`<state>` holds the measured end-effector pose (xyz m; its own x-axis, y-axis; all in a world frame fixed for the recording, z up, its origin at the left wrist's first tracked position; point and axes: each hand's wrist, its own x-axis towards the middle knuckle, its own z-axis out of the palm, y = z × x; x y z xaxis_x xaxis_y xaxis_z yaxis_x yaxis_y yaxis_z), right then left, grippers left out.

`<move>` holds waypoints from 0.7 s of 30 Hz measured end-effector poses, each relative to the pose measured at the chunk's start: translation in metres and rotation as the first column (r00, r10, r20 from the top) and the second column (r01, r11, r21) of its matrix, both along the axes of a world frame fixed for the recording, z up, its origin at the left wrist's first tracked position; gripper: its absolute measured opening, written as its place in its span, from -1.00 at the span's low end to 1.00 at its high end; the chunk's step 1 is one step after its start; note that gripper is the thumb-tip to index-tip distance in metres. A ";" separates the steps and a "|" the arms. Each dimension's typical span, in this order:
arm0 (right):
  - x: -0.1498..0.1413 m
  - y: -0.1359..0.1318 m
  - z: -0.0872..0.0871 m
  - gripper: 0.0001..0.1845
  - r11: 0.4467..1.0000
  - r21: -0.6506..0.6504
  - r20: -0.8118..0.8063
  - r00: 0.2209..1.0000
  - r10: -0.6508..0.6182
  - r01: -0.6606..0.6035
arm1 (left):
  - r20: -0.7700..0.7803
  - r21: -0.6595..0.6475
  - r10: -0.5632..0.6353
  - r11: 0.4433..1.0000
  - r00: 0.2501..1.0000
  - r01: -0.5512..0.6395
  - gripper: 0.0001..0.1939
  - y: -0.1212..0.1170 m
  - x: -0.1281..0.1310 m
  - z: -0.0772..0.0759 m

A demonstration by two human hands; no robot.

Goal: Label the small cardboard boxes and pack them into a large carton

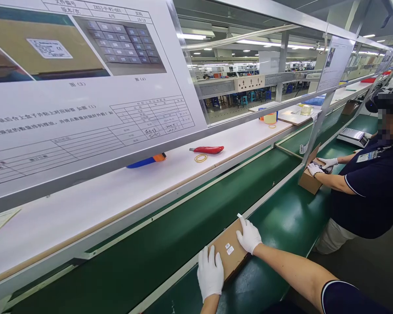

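Observation:
A closed brown cardboard box (225, 254) rests by the near edge of the conveyor, on the green work surface (271, 222). Two small white labels (229, 249) are stuck on its lid. My left hand (210, 272), in a white glove, grips the box's left end with its fingers laid over the lid. At the other end my right hand (249, 235), also gloved, clasps the right edge. A small white tip sticks up beyond its fingers; I cannot tell whether it is glove or paper. The undersides of both grips are hidden.
A co-worker (370, 174) at the right handles an open cardboard box (311, 181). Beyond the green conveyor belt (196, 205), a white shelf (170, 174) carries a red-handled cutter (208, 150) and rubber bands (201, 158). A metal frame holds an instruction sheet (94, 93) overhead.

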<state>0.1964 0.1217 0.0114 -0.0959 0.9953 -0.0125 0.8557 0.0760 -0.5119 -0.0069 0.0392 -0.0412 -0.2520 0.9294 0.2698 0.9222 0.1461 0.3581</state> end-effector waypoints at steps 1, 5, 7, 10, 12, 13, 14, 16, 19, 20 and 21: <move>0.000 0.000 0.000 -0.16 1.000 0.000 0.001 1.000 0.002 -0.002 | 0.003 -0.002 0.001 1.000 1.000 -0.001 -0.43 0.000 0.000 0.001; 0.000 0.000 0.000 -0.15 1.000 -0.002 0.004 1.000 0.004 -0.004 | 0.005 -0.005 -0.007 1.000 1.000 0.007 -0.41 0.000 0.001 0.003; 0.000 0.000 -0.001 -0.15 1.000 0.004 0.001 1.000 0.001 -0.001 | 0.014 -0.004 -0.004 1.000 1.000 0.004 -0.41 -0.001 0.001 0.004; 0.000 0.000 -0.001 -0.15 1.000 0.007 -0.005 1.000 0.003 -0.003 | 0.021 -0.003 -0.002 1.000 1.000 0.002 -0.42 -0.001 0.001 0.003; 0.000 0.000 0.000 -0.14 1.000 0.003 -0.007 1.000 0.003 -0.003 | 0.010 -0.004 -0.005 1.000 1.000 0.005 -0.42 -0.001 0.001 0.003; 0.000 0.000 0.000 -0.14 1.000 0.000 -0.007 1.000 0.003 -0.003 | 0.004 -0.004 -0.006 1.000 1.000 0.006 -0.42 -0.001 0.001 0.003; 0.000 -0.001 0.001 -0.14 1.000 -0.004 -0.006 1.000 0.002 -0.002 | -0.002 -0.002 -0.006 1.000 1.000 0.006 -0.42 -0.001 0.001 0.003; 0.000 -0.001 0.001 -0.15 1.000 -0.006 -0.005 1.000 0.001 -0.001 | -0.012 0.001 -0.006 1.000 1.000 0.006 -0.41 0.000 0.001 0.002; 0.000 -0.001 0.000 -0.15 1.000 0.004 -0.010 1.000 0.001 -0.001 | -0.021 -0.002 -0.006 1.000 1.000 0.006 -0.41 0.000 0.000 0.003; 0.000 -0.001 0.000 -0.15 1.000 0.007 -0.012 1.000 0.000 0.000 | -0.021 -0.003 -0.005 1.000 1.000 0.005 -0.40 0.000 0.000 0.002; 0.000 -0.001 0.000 -0.14 1.000 0.007 -0.012 1.000 -0.001 0.001 | -0.019 -0.003 -0.006 1.000 1.000 0.006 -0.40 0.000 0.000 0.002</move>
